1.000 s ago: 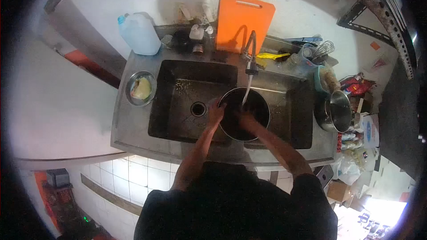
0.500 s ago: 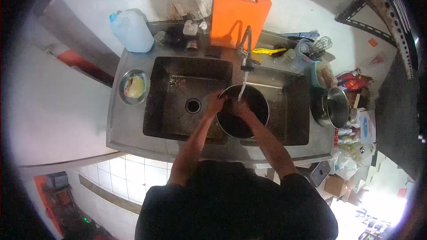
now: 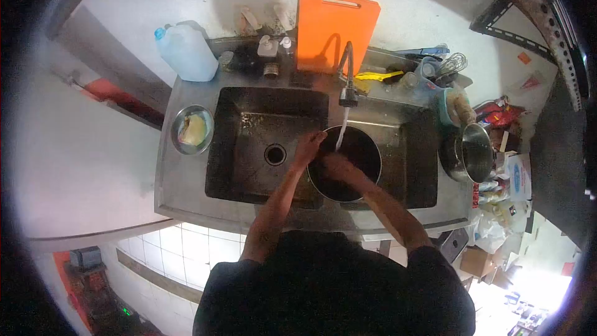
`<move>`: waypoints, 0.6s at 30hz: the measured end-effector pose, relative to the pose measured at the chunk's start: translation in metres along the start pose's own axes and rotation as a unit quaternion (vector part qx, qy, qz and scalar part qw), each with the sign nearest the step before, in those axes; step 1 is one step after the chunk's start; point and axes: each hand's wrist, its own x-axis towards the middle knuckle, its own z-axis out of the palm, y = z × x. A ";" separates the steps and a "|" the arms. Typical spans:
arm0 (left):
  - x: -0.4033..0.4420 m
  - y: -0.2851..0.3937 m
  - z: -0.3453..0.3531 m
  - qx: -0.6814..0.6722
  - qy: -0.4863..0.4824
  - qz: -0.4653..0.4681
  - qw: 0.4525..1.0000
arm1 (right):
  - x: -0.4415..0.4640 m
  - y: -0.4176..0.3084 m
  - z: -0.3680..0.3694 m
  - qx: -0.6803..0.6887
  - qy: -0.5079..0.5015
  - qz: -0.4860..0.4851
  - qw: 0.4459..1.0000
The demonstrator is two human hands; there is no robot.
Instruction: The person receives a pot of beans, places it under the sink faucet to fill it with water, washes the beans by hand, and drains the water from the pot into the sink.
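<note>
While left hand [image 3: 309, 148] clamps pot [image 3: 365, 157] rim | right hand [image 3: 337, 167] has shifted nearer the wearer | right grip unclear

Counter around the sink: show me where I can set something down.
The counter looks bare from the food bowl to its front-left corner, left of the left basin. A smaller patch lies front right, before the steel pot. The back is crowded, from jug to whisk.

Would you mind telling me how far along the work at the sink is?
The tap is already on, its stream falling into the round vessel. In hand, the left hand is at the vessel's rim while the right hand is inside. Probably left are finishing inside and shutting off the water; the vessel's interior is too dark to judge.
</note>
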 end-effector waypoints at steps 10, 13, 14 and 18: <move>-0.044 -0.020 0.014 -0.060 0.068 0.078 0.993 | 0.006 0.058 0.040 0.140 0.064 0.039 0.987; -0.045 -0.027 0.009 0.010 0.059 0.072 0.996 | 0.018 0.054 0.041 0.252 0.029 0.125 0.959; -0.038 -0.034 0.007 0.018 0.067 0.091 0.993 | 0.025 0.059 0.045 0.263 0.053 0.135 0.954; -0.033 -0.038 -0.005 0.077 0.044 0.120 0.989 | 0.009 0.046 0.054 0.098 -0.003 0.064 0.993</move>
